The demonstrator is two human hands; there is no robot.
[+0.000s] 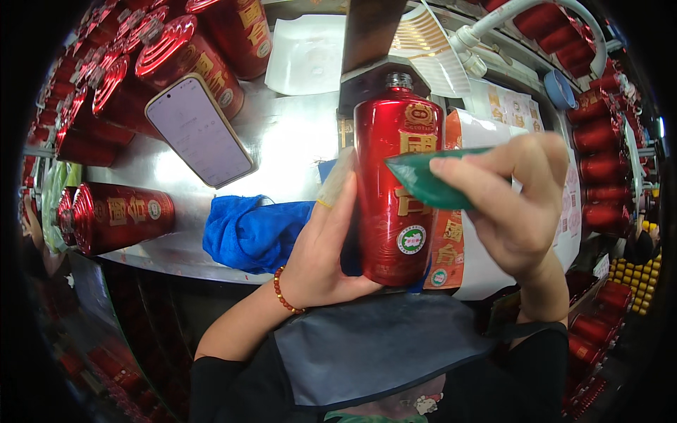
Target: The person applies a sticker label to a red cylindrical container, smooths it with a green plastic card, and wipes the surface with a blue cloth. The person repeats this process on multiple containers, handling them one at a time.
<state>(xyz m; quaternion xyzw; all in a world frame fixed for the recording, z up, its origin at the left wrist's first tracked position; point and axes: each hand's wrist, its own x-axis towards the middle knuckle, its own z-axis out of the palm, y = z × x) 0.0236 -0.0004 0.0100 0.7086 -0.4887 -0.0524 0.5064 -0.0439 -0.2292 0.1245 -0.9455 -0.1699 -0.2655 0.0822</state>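
A glossy red bottle (pixel 377 211) with gold characters, a round white-and-green label and a bare threaded neck stands at the middle, its neck pointing away from me. My left hand (pixel 317 257) grips its left side, thumb along the base; a pale finger cot (pixel 336 180) covers one fingertip. Between the thumb and fingers of my right hand (pixel 518 204) is a flat green scraper-like piece (pixel 427 180), its pointed end over the gold lettering. Whether its tip touches the bottle, I cannot tell.
A blue cloth (pixel 257 233) lies left of my left hand. Beyond it a phone (pixel 199 132) leans against several red bottles (pixel 169 56). Another red bottle (pixel 130 217) lies at the left. Printed label sheets (pixel 486 151) are at the right, below a white curved pipe (pixel 504 17).
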